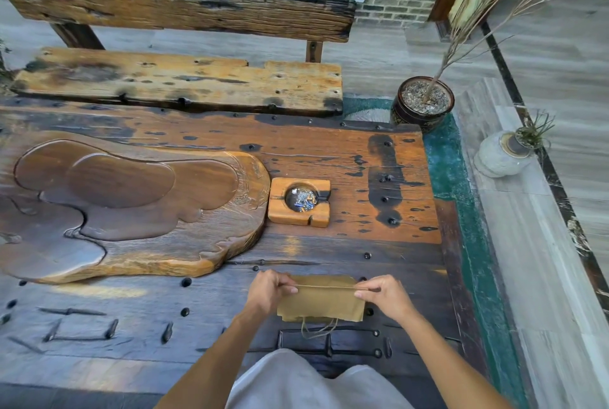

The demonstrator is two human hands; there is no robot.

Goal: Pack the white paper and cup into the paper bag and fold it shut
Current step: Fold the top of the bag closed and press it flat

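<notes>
A brown paper bag (321, 305) lies flat on the dark wooden table (131, 326) near its front edge, its twine handles trailing toward me. My left hand (268, 290) pinches the bag's upper left edge. My right hand (384, 296) pinches the upper right edge. Between the two hands the top of the bag is folded along a straight crease. No white paper or cup is visible; whether they are inside the bag cannot be told.
A square wooden ashtray (299, 201) stands behind the bag. A large carved wooden tea tray (131, 211) fills the left of the table. A wooden bench (178, 79) stands beyond. A potted dry plant (423, 105) and a pale vase (501, 153) sit on the floor at right.
</notes>
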